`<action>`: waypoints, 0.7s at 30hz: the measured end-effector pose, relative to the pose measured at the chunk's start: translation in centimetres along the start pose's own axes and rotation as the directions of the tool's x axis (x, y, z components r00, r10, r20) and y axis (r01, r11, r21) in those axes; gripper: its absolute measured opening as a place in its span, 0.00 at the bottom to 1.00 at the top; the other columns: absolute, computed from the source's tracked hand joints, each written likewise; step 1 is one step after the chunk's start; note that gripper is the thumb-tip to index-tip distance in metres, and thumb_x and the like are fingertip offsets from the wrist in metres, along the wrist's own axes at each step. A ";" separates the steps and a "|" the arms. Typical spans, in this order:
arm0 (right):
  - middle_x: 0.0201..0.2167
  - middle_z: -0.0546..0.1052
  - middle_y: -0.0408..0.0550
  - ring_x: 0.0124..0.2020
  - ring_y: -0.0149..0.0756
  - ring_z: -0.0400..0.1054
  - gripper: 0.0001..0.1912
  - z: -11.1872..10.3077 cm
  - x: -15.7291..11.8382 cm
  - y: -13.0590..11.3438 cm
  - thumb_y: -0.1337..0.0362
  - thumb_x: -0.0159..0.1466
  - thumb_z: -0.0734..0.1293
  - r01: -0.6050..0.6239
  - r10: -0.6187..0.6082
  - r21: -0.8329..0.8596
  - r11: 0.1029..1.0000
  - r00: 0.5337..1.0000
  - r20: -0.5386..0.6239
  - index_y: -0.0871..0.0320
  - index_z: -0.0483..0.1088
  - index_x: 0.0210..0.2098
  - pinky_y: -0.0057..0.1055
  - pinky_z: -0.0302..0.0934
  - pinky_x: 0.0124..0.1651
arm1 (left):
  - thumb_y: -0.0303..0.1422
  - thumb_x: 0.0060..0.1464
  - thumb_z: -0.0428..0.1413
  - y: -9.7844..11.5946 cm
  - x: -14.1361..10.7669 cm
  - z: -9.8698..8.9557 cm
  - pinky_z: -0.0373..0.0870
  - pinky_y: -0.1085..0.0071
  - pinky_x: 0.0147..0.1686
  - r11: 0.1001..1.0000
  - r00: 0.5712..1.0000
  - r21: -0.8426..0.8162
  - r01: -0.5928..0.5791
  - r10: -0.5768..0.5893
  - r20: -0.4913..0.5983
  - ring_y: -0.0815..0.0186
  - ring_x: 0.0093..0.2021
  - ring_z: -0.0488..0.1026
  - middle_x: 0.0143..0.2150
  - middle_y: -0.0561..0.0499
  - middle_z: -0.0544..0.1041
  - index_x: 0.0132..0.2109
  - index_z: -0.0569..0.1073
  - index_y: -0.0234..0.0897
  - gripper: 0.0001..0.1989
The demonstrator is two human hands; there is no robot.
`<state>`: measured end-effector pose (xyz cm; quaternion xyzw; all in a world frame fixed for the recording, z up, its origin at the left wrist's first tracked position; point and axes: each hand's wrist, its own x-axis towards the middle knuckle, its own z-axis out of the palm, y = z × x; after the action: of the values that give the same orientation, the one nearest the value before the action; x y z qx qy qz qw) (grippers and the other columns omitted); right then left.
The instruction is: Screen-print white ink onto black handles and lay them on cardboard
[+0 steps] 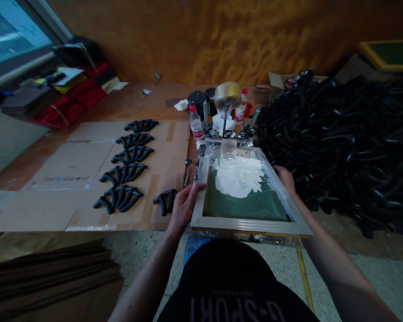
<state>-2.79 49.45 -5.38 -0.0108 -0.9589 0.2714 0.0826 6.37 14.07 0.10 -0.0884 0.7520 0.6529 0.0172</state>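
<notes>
A metal-edged screen printing frame (251, 222) with green mesh lies in front of me, and white ink (238, 176) is spread over the far half of its mesh. My left hand (185, 203) grips the frame's left side, thumb on top. On the opposite side, my right hand (285, 179) holds the right edge, with its fingers partly hidden. Two black curved handle-like pieces (165, 201) lie on cardboard just left of my left hand. A clear block-like piece (228, 152) sits at the frame's far end, beside the hinge clamps (214, 133).
Rows of black curved pieces (124, 172) lie on the cardboard sheet (63, 192). A large heap of similar pieces (336, 143) rises at right. Behind the frame stand plastic bottles (195, 125), a tape roll (227, 94) and dark jars (196, 99). Red bundles (70, 105) sit far left.
</notes>
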 end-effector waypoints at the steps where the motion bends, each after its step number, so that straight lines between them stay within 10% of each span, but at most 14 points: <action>1: 0.37 0.76 0.57 0.37 0.46 0.71 0.16 -0.6 0.9 -0.4 0.62 0.64 0.58 -0.016 0.015 -0.009 1.000 0.999 -0.043 0.60 0.76 0.40 0.46 0.66 0.43 | 0.52 0.57 0.51 -0.3 0.0 -0.1 0.67 0.70 0.38 1.000 1.000 0.005 0.014 -0.014 0.022 0.63 0.37 0.72 0.38 0.48 0.79 0.42 0.80 0.34 0.26; 6: 0.57 0.67 0.57 0.55 0.49 0.62 0.26 -0.6 4.1 -7.4 0.58 0.62 0.64 0.261 -0.265 -0.050 0.964 0.948 -0.174 0.58 0.66 0.58 0.47 0.60 0.55 | 0.49 0.55 0.54 -4.1 -0.2 0.0 0.66 0.73 0.30 0.993 0.982 0.022 0.120 -0.122 0.147 0.66 0.31 0.70 0.32 0.51 0.75 0.57 0.72 0.36 0.28; 11: 0.61 0.62 0.59 0.60 0.55 0.53 0.27 2.3 4.5 -13.8 0.57 0.58 0.71 0.488 -0.494 -0.222 0.844 0.869 0.033 0.60 0.67 0.54 0.50 0.55 0.57 | 0.44 0.55 0.55 -7.4 -0.2 0.8 0.57 0.77 0.23 0.982 0.982 0.111 0.154 -0.165 0.092 0.73 0.22 0.61 0.24 0.59 0.66 0.67 0.59 0.40 0.34; 21: 0.35 0.74 0.53 0.42 0.42 0.62 0.07 5.7 -1.9 -12.0 0.68 0.65 0.60 0.692 -0.558 -0.201 0.693 0.692 0.459 0.59 0.70 0.38 0.34 0.56 0.39 | 0.40 0.55 0.56 -9.9 0.7 1.4 0.61 0.75 0.26 0.968 0.982 0.186 0.168 -0.181 0.055 0.70 0.25 0.65 0.24 0.58 0.67 0.63 0.64 0.38 0.30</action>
<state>-1.56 36.13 -4.16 0.3575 -0.9328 0.0433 -0.0101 7.14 14.04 -9.86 -0.1289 0.7964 0.5807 0.1095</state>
